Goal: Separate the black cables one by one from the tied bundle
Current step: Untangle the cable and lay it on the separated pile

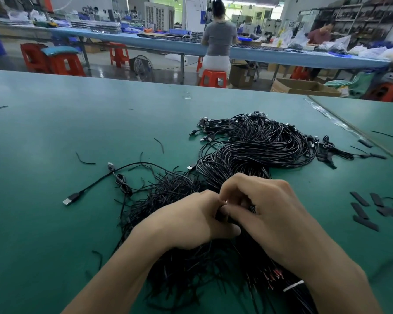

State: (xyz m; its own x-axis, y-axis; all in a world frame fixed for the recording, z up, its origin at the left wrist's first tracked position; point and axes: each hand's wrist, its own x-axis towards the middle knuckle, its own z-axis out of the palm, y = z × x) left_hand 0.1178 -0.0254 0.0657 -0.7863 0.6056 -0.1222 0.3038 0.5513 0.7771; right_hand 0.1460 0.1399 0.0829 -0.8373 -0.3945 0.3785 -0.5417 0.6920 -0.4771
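left hand [191, 220] and right hand [272, 214] are both pinching strands at the near end of the tied bundle [254, 146] lying on the table [55, 132]. judged: isolating one cable; next calls for drawing it free.

Red plastic stools [213, 78] are standing on the shiny floor [98, 64] beside a long blue workbench [159, 43]; shelving [361, 19] is lining the far right.

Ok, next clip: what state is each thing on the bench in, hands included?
Left hand: curled, pinching the cable bundle.
Right hand: curled, pinching the cable bundle beside it.
Cable bundle: coiled, tangled, lying on the table.
Loose cable: separated, lying left of the bundle.
White tie: across cables by the right wrist.
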